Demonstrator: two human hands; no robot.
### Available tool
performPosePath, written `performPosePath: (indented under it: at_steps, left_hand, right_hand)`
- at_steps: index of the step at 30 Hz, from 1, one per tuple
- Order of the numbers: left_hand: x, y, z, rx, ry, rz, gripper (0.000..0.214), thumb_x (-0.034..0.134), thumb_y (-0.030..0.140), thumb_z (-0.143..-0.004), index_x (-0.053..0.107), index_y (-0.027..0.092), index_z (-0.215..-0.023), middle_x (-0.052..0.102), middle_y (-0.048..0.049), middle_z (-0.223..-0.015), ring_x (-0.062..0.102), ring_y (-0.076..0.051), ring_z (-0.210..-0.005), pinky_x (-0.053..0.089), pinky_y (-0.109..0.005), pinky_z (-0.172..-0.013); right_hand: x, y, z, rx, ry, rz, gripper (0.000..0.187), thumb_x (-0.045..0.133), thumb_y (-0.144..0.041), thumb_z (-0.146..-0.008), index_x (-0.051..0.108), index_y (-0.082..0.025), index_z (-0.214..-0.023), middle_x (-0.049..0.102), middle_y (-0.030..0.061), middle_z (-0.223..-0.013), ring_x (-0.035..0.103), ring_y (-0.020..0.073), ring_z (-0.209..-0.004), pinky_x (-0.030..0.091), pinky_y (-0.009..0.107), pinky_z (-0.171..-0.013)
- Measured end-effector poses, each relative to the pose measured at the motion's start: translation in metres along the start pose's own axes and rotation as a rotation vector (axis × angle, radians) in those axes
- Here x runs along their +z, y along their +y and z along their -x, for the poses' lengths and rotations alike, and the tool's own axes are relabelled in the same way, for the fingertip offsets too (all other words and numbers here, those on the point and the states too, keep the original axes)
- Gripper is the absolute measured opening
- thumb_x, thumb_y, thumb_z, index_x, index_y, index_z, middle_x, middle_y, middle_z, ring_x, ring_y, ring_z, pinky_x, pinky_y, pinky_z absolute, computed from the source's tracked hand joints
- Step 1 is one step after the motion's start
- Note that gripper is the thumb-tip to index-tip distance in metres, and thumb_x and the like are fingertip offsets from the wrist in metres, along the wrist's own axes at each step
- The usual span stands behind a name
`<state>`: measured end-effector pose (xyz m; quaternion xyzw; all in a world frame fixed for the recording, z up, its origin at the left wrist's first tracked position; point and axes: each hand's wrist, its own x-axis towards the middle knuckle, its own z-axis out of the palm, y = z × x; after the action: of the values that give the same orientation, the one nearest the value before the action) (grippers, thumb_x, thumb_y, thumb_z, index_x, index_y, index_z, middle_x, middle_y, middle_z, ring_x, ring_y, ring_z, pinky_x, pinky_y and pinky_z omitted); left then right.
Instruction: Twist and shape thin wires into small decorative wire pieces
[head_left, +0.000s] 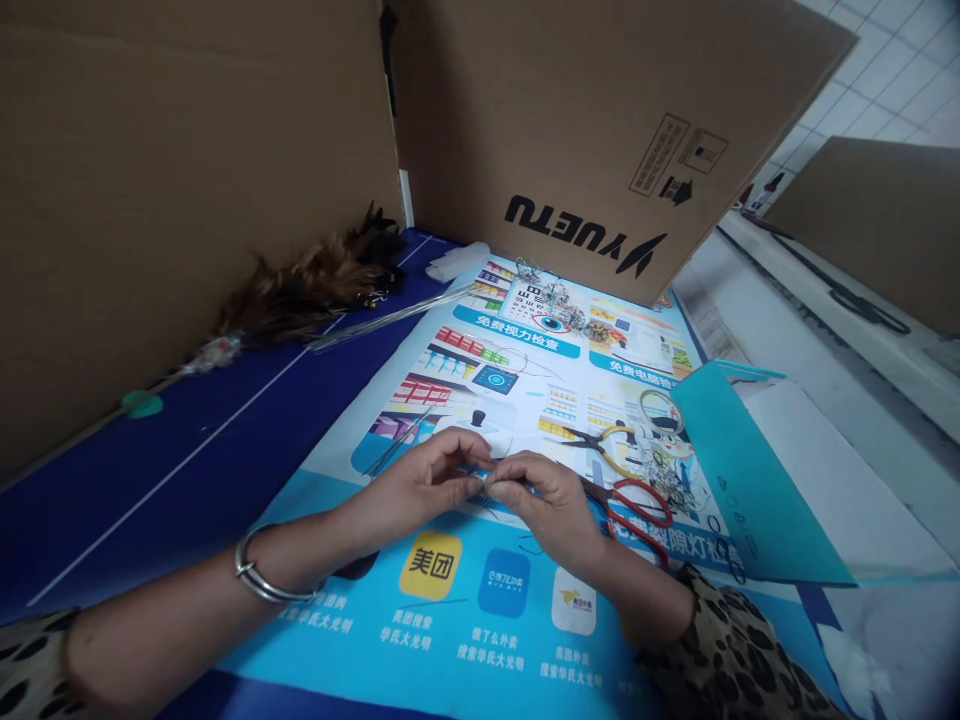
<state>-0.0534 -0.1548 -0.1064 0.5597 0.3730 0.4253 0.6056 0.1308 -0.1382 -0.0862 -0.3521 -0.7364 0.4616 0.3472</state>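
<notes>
My left hand (442, 475) and my right hand (544, 500) meet over the printed poster (442, 660). Thumbs and fingers of both are pinched together at one spot, and a tiny shiny bit shows between them, too small to name. Just right of my right hand lie red-handled scissors (645, 505), their blades partly hidden behind it. Farther off are small pliers (611, 440) with yellow handles, lying with their jaws pointing left. Cut straight wires (397, 440) rest beyond my left wrist.
A pile of bent wire pieces (671, 485) lies right of the pliers, near a wire coil (661, 410). More wire shapes (559, 305) sit by the cardboard box (600, 120). Long wires (397, 318) and brown feathers (300, 285) lie left. A teal folder (750, 490) is right.
</notes>
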Motion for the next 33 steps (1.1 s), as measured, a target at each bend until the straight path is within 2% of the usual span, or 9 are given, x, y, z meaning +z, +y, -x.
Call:
performPosePath:
  at_steps: [4,9,11,14,17,21,25,29,33]
  left_hand:
    - [-0.002,0.003,0.002,0.059,0.142,-0.115,0.013,0.053,0.02,-0.081,0.053,0.018,-0.095,0.051,-0.0068,-0.104,0.05,-0.019,-0.099,0.043,-0.032,-0.084]
    - [-0.003,0.006,0.005,0.069,0.273,-0.161,0.012,0.052,0.027,-0.083,0.054,0.018,-0.091,0.054,-0.0051,-0.098,0.052,-0.017,-0.09,0.044,-0.028,-0.075]
    - [-0.004,0.005,0.005,0.055,0.311,-0.153,0.011,0.052,0.028,-0.083,0.054,0.019,-0.09,0.054,-0.0037,-0.094,0.052,-0.016,-0.086,0.043,-0.026,-0.073]
    - [-0.005,0.002,0.004,0.031,0.338,-0.141,0.012,0.054,0.028,-0.083,0.053,0.019,-0.091,0.054,-0.0015,-0.088,0.05,-0.014,-0.081,0.042,-0.024,-0.069]
    - [-0.005,0.0,0.004,0.011,0.326,-0.117,0.011,0.054,0.028,-0.083,0.053,0.02,-0.091,0.053,-0.0001,-0.084,0.049,-0.013,-0.078,0.041,-0.024,-0.067]
    - [-0.005,0.0,0.005,-0.031,0.288,-0.105,0.012,0.054,0.029,-0.083,0.053,0.02,-0.091,0.053,0.0006,-0.081,0.048,-0.012,-0.074,0.04,-0.024,-0.065]
    - [-0.004,0.002,0.007,-0.041,0.247,-0.143,0.012,0.054,0.03,-0.083,0.056,0.02,-0.09,0.054,0.0002,-0.08,0.049,-0.013,-0.075,0.041,-0.025,-0.066]
    - [-0.004,0.003,0.008,-0.049,0.169,-0.185,0.019,0.055,0.033,-0.083,0.062,0.022,-0.097,0.059,-0.0025,-0.091,0.054,-0.017,-0.084,0.044,-0.027,-0.071]
    - [-0.003,0.003,0.008,-0.001,0.045,-0.143,0.02,0.058,0.03,-0.082,0.066,0.025,-0.099,0.06,-0.0025,-0.096,0.057,-0.017,-0.09,0.046,-0.028,-0.077]
  right_hand:
    - [-0.003,-0.002,0.001,-0.003,0.038,0.053,0.01,0.056,-0.025,-0.083,0.064,-0.019,-0.081,0.063,0.0024,-0.082,0.058,0.0133,-0.077,0.046,0.025,-0.072]
    - [-0.001,0.007,-0.001,0.044,-0.024,0.167,0.007,0.058,-0.024,-0.081,0.064,-0.02,-0.081,0.064,0.002,-0.082,0.059,0.0138,-0.078,0.046,0.025,-0.072]
    - [-0.001,0.01,0.0,0.057,-0.006,0.184,0.008,0.058,-0.025,-0.081,0.064,-0.02,-0.083,0.065,0.0022,-0.082,0.059,0.0138,-0.077,0.047,0.025,-0.071]
    - [-0.002,0.01,0.001,0.003,0.016,0.195,0.009,0.058,-0.025,-0.081,0.065,-0.021,-0.085,0.066,0.003,-0.085,0.06,0.015,-0.081,0.047,0.027,-0.075]
    - [-0.002,0.01,0.002,-0.019,-0.012,0.242,0.007,0.06,-0.025,-0.08,0.066,-0.022,-0.081,0.067,0.0029,-0.082,0.06,0.0161,-0.081,0.047,0.028,-0.076]
    - [-0.002,0.01,0.003,-0.027,0.032,0.266,0.008,0.059,-0.025,-0.081,0.066,-0.021,-0.082,0.067,0.0032,-0.083,0.06,0.016,-0.081,0.046,0.028,-0.075]
    - [-0.003,0.008,0.002,0.072,-0.011,0.247,0.01,0.059,-0.027,-0.081,0.066,-0.02,-0.078,0.066,0.002,-0.077,0.059,0.015,-0.075,0.045,0.026,-0.069]
    - [-0.004,0.002,0.002,0.221,-0.095,-0.072,0.017,0.059,-0.033,-0.081,0.066,-0.018,-0.081,0.067,0.0026,-0.08,0.06,0.0137,-0.074,0.045,0.025,-0.068]
    - [-0.001,-0.004,0.006,0.37,-0.24,-0.383,0.025,0.06,-0.039,-0.078,0.063,-0.015,-0.073,0.067,0.0032,-0.076,0.058,0.0109,-0.065,0.044,0.022,-0.06]
